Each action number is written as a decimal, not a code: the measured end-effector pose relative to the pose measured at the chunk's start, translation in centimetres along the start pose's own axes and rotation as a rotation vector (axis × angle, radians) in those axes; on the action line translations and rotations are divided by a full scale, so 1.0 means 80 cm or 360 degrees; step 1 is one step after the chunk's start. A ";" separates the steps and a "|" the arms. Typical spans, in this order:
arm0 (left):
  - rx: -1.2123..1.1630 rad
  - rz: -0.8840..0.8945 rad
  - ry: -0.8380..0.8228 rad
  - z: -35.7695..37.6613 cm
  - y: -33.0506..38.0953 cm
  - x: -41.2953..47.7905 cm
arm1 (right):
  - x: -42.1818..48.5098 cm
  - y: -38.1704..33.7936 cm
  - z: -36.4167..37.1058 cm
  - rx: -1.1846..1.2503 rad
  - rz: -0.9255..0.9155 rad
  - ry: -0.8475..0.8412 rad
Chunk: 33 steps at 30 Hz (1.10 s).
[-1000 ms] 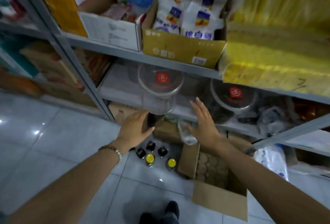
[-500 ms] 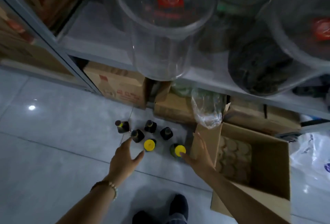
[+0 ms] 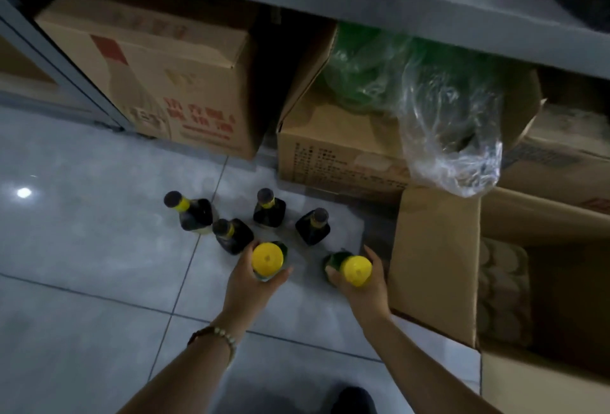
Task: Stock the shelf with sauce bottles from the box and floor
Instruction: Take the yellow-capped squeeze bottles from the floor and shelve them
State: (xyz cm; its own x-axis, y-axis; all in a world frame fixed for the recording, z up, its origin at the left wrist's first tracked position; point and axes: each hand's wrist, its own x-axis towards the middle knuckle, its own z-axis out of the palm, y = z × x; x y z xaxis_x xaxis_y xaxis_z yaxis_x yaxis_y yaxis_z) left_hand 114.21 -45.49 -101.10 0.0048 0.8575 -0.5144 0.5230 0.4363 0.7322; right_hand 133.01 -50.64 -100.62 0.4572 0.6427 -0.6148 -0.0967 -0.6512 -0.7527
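Several sauce bottles stand on the tiled floor below the shelf. Two have wide yellow caps. My left hand wraps around the left yellow-capped bottle. My right hand wraps around the right yellow-capped bottle. Behind them stand dark bottles with yellow neck bands, among them one at far left, one near my left thumb and one at the back. The open cardboard box sits at the right with round bottle tops inside.
Closed cartons and a box with a crumpled plastic bag fill the bottom level under the shelf. A grey shelf post stands at the left. My shoe is at the bottom edge.
My view dropped from the upper shelves to the floor. Both hands came down from shelf height and closed around the two yellow-capped bottles.
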 end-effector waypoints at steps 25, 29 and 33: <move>0.0104 0.0890 -0.0125 -0.291 0.496 -0.268 | -0.343 -0.490 -0.226 -0.0311 -0.0878 0.0082; -0.0002 0.1197 -0.0122 -0.355 0.668 -0.367 | -0.472 -0.644 -0.313 -0.0179 -0.1085 0.0181; -0.0070 0.1524 -0.0052 -0.406 0.814 -0.459 | -0.585 -0.765 -0.394 0.0066 -0.1303 0.0255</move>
State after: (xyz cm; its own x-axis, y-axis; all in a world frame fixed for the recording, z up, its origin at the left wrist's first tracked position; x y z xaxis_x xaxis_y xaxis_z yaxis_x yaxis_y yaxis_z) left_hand 120.42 -39.67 -20.04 0.4379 0.8477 0.2994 0.2523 -0.4356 0.8641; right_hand 145.37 -53.58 -18.36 0.5171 0.8391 0.1690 0.2899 0.0140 -0.9569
